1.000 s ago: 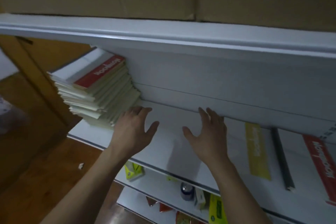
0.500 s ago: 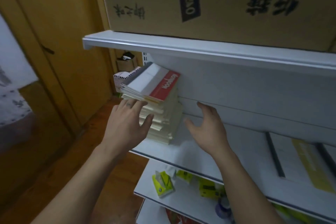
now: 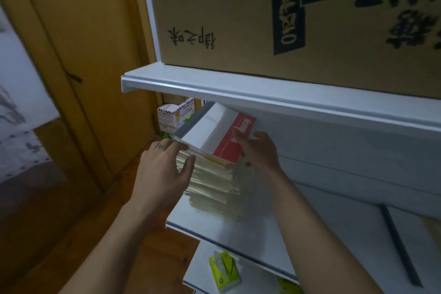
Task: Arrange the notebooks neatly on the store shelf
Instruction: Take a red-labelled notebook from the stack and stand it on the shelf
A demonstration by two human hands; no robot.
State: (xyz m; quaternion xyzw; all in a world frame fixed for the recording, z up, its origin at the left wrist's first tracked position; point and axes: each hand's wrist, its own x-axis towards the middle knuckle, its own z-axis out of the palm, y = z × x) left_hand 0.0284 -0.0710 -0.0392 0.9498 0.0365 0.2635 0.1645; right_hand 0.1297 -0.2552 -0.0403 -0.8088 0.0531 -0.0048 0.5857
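White-red notebook stack [image 3: 212, 174] on shelf [image 3: 238, 229] | left hand [image 3: 160, 169] flat against its left side | right hand [image 3: 260, 153], off it before, now grips right edge

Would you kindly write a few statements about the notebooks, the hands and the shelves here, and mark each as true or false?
1. The left hand and the right hand both touch the stack of notebooks. True.
2. The top notebook has a blue band on its cover. False: the band is red.
3. A cardboard box stands on the upper shelf, above the stack. True.
4. The stack stands at the right end of its shelf. False: it stands at the left end, near the wooden door.
5. A green pack lies on a lower shelf. True.
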